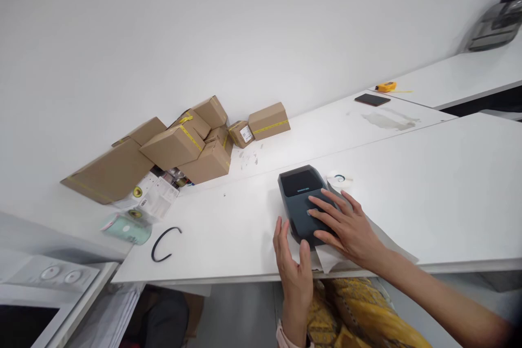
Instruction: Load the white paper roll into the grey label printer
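Note:
A dark grey label printer (300,196) sits on the white table (428,185) near its front edge. My right hand (346,225) lies flat on the printer's top with its fingers spread, open. My left hand (292,263) stands upright against the printer's near left side, fingers straight and open. A white sheet of paper (387,244) lies under the printer and my right hand. A small white label roll (339,178) rests just behind the printer.
A heap of cardboard boxes (183,144) with yellow tape lies at the back left, with a mint tape roll (128,228), leaflets and a black curved cable (165,243) in front. A dark phone (372,99) and a yellow tape measure (385,86) lie far right.

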The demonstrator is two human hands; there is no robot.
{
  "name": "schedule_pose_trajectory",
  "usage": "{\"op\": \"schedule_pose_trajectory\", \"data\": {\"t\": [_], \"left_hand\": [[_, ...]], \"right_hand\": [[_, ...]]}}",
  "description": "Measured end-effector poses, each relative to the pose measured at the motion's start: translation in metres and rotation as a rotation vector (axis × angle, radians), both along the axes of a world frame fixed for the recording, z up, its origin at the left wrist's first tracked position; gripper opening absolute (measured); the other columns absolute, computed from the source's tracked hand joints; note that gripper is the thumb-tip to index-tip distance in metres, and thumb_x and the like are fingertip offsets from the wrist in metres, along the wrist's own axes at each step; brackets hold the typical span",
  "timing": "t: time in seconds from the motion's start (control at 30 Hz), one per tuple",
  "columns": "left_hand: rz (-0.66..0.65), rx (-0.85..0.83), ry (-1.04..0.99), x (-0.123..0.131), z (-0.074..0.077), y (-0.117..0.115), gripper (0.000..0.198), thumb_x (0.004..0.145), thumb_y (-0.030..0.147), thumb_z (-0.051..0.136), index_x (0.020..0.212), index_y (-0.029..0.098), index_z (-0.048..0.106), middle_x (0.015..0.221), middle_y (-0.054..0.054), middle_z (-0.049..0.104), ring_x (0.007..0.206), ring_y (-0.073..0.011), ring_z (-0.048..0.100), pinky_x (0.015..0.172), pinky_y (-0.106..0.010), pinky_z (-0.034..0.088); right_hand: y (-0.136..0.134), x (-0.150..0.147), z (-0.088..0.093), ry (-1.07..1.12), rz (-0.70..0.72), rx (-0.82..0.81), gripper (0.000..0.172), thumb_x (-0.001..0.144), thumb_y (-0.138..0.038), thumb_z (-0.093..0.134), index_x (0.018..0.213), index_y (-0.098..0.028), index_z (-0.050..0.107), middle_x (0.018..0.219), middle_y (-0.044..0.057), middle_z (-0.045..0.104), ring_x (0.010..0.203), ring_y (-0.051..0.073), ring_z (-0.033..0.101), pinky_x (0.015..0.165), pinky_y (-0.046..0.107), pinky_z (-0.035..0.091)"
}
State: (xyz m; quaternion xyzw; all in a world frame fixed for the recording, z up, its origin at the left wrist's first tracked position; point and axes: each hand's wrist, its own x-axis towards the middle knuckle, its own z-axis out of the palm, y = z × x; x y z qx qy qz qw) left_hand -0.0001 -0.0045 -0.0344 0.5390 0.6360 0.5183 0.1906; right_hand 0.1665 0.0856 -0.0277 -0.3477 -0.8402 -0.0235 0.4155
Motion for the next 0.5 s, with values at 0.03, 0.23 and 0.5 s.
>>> {"op": "schedule_pose_trajectory", "data": {"t": [0.03,0.23,0.5], "left_hand": [[-0.023,0.004,0.03,0.001,0.003,0.002,0.05,0.099,0.039,0.049,0.145,0.023,0.046,0.161,-0.013,0.037,0.149,-0.0264,0.034,0.12,-0.044,0.034],[-0.089,-0.025,0.023,0.0,0.006,0.007,0.058,0.1,0.038,0.048,0.154,0.024,0.034,0.165,-0.01,0.029,0.153,-0.0242,0.027,0.124,-0.041,0.029],[-0.098,0.051,-0.257,-0.011,0.027,0.039,0.055,0.101,0.048,0.043,0.152,0.027,0.04,0.163,-0.007,0.037,0.15,-0.0241,0.035,0.121,-0.036,0.034]], "right_hand": [[0.0,0.001,-0.002,0.032,0.024,-0.059,0.03,0.1,-0.046,0.052,0.124,-0.03,0.062,0.147,0.003,0.059,0.142,0.03,0.045,0.116,0.056,0.03],[-0.005,0.009,-0.02,0.554,-0.006,-0.496,0.038,0.104,-0.047,0.037,0.136,-0.033,0.051,0.16,0.005,0.041,0.146,0.027,0.039,0.115,0.051,0.04],[0.018,0.008,0.017,0.591,0.021,-0.546,0.054,0.103,-0.054,0.034,0.156,-0.04,0.03,0.165,-0.001,0.032,0.149,0.026,0.034,0.123,0.048,0.03]]}}
